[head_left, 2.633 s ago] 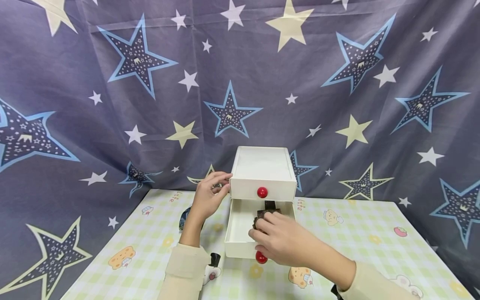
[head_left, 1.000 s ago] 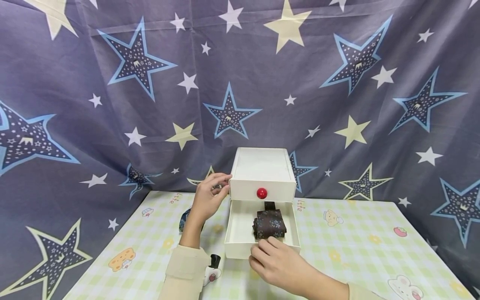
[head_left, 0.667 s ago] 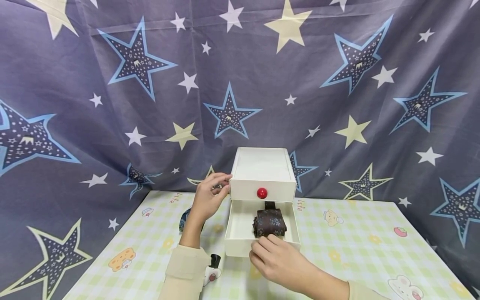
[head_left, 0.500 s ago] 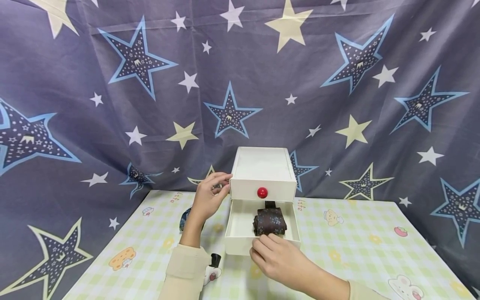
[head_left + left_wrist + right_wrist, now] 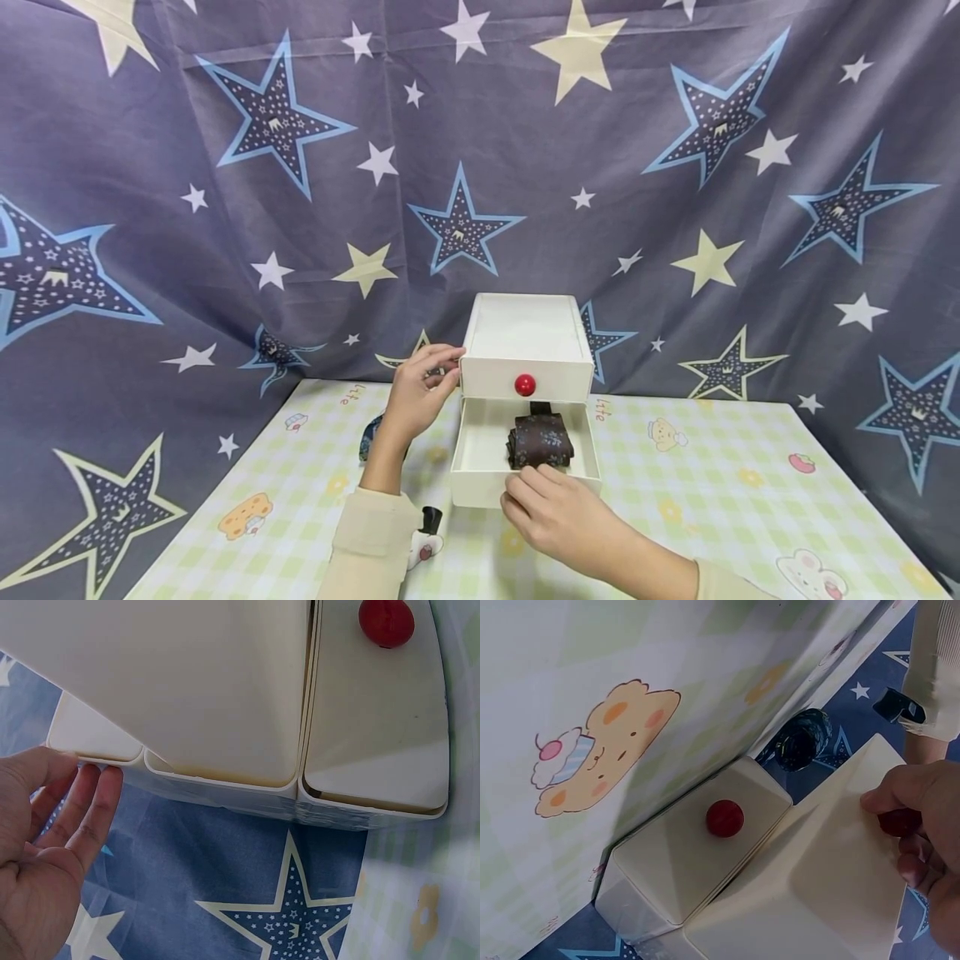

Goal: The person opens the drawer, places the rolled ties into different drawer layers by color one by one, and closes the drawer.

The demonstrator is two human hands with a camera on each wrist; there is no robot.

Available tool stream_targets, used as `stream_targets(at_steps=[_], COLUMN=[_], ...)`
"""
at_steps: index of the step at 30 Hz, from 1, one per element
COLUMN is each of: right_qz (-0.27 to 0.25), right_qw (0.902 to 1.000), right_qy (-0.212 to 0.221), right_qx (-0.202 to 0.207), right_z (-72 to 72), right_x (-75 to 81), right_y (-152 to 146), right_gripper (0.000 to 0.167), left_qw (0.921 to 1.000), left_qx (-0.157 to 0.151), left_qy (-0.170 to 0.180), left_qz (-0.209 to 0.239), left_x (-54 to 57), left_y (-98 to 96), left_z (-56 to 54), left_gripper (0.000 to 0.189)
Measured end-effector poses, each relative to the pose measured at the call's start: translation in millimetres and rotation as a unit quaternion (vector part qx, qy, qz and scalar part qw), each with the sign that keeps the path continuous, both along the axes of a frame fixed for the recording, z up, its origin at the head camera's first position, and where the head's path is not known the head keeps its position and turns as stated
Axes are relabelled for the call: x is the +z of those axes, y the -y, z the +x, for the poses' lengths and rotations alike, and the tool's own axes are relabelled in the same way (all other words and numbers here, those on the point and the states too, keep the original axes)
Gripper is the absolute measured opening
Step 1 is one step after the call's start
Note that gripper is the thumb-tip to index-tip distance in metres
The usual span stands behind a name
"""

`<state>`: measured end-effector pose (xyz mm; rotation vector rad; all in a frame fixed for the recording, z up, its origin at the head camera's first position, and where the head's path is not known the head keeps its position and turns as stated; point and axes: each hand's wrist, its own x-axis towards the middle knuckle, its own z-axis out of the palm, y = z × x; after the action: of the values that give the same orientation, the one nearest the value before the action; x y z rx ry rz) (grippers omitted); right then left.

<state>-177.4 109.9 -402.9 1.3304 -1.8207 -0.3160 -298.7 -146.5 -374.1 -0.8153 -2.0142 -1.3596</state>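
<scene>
A white drawer cabinet (image 5: 525, 325) stands on the table with its middle drawer (image 5: 474, 490) pulled out. Inside that drawer lies a rolled dark brown necktie (image 5: 543, 442) with a blue floral pattern. My right hand (image 5: 555, 515) is at the drawer front; the right wrist view shows it pinching the drawer's red knob (image 5: 900, 822) between thumb and fingers. My left hand (image 5: 420, 392) touches the cabinet's upper left side. In the left wrist view its fingers (image 5: 94, 806) reach to the top section's edge, relaxed and holding nothing.
Behind the left forearm, partly hidden, sits a rolled blue patterned necktie (image 5: 369, 437). The top drawer's red knob (image 5: 525, 385) and the closed bottom drawer (image 5: 667, 855) are visible. A checked cloth (image 5: 705, 475) covers the table; a star-patterned curtain (image 5: 510, 125) hangs behind.
My right hand has left the brown necktie in the drawer and moved to the drawer's front knob. The drawer has since slid slightly inward. My left hand has stayed at the cabinet's side.
</scene>
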Motion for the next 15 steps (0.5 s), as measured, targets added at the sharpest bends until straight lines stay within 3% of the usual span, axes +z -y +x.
stream_targets(at_steps=[15], right_qz=[-0.011], right_qw=[0.9997], right_qy=[0.006], right_qx=[-0.022], right_z=[-7.2], right_x=[-0.4], right_y=[-0.5], right_gripper=[0.035], left_qw=[1.0000], left_qx=[-0.003], left_qy=[0.003], left_qz=[0.003], left_x=[-0.8], left_y=[0.7], left_z=[-0.7], left_gripper=[0.030])
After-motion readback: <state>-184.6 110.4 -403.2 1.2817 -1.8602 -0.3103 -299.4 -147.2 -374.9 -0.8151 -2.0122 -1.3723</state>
